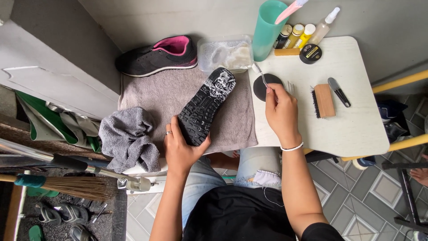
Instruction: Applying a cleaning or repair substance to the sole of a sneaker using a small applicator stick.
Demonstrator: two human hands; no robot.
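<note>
I see my left hand (180, 149) clasping the heel end of a black shoe (206, 105) that lies sole up on the grey towel (154, 91) spread over the left part of the white table (356, 120). The toe end of the sole is covered in white foam, while the heel half under my fingers looks dark and dry, so I judge the scrubbing has begun at the front of the sole and the rear half is left to do.

My right hand (281, 114) pinches a thin brush (260, 74) by its handle, its head raised over the table's back edge, just beside the clear tub of soapy water (225, 53) and above a round black lid (264, 87). Whether the bristles are wet I cannot quite tell from this angle.

The second shoe (158, 56), black with a pink lining, sits upright at the towel's back left corner and appears untouched by foam. A crumpled grey cloth (129, 136) lies at the towel's left edge, near the front. A wooden brush (323, 100) rests on its side towards the middle of the table, well apart from both hands. A green cup (267, 31) and small bottles (296, 35) stand along the back edge.
</note>
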